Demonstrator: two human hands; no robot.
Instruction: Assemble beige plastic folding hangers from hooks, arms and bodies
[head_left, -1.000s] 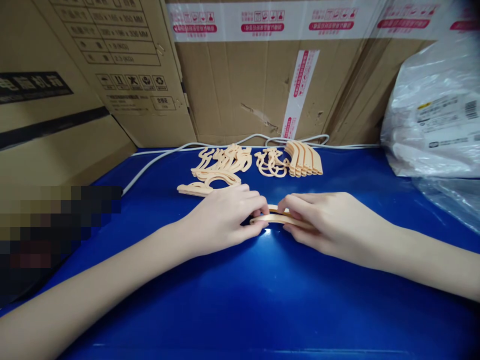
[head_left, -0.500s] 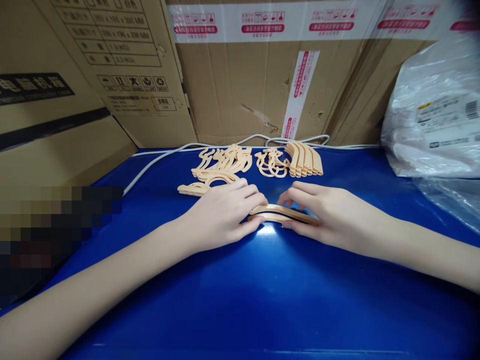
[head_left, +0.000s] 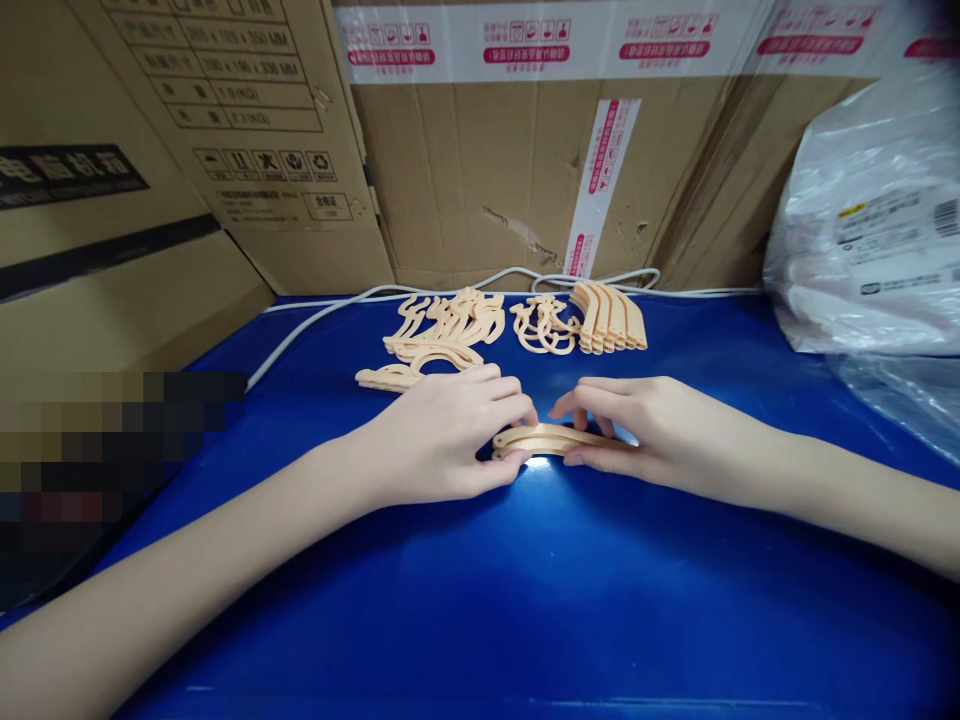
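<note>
Two or more beige curved strips shaped like hanger arms [head_left: 551,437] lie together just above or on the blue table; I cannot tell which. My left hand [head_left: 465,430] is closed on their left end, thumb in front and fingertips behind. Round the right end, my right hand [head_left: 637,425] has its thumb in front and its fingers bent behind, the index finger lifted clear. The palm hides that end. Just behind my left hand, a low stack of beige pieces with a round opening [head_left: 390,377] is partly covered by it.
Farther back lie a heap of wavy beige pieces [head_left: 450,320], several beige hooks [head_left: 544,325] and a neat row of curved beige arms [head_left: 611,318]. A white cable [head_left: 337,305] runs behind them along cardboard boxes [head_left: 510,180]. A clear plastic bag [head_left: 862,230] stands right on the blue table [head_left: 525,600].
The dark gap between the held strips has closed, and they now lie against each other. Both hands have shifted slightly toward me; the right fingers sit a little lower.
</note>
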